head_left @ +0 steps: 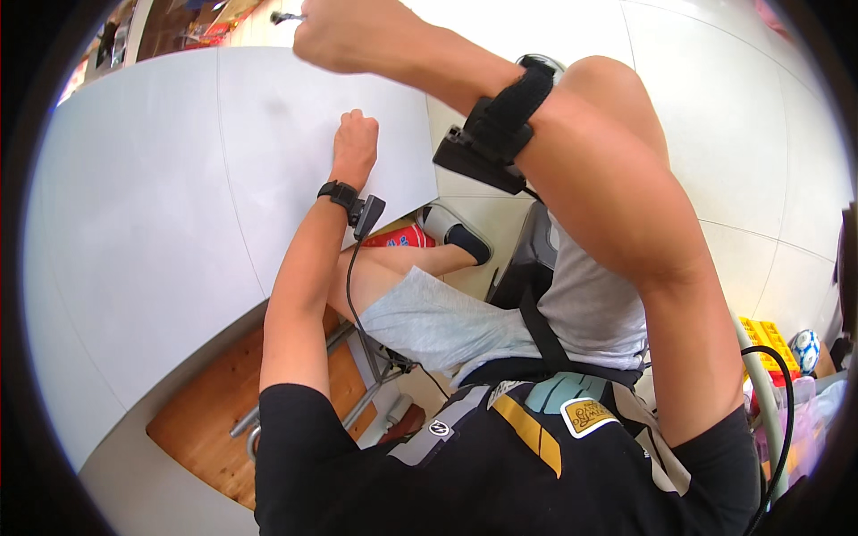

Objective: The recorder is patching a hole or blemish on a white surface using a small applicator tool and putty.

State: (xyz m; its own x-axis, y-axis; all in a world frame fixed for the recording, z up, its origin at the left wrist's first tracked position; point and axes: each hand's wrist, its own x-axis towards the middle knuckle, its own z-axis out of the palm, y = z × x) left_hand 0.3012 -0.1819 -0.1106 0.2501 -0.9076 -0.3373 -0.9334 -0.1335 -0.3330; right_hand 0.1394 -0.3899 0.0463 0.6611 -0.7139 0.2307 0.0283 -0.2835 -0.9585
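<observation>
My left hand [356, 143] is closed in a fist, resting at the white table [134, 196] near its right edge. Whatever its fingers may hold is hidden from view. Farther off and higher, my right hand [344, 36] reaches across over the table's far edge. Its fingers are wrapped around a small shiny metal piece [286, 16], whose end pokes out to the left; the rest is covered by the hand. The two hands are apart. A faint dark smudge, a shadow or reflection, shows on the tabletop below the right hand.
Black strapped devices sit on my left wrist [344, 196] and right forearm [500, 125], with cables trailing. A wooden stool [210, 420] stands under the table at left. A red package [402, 237] lies by my foot. Yellow baskets [769, 344] are at the right.
</observation>
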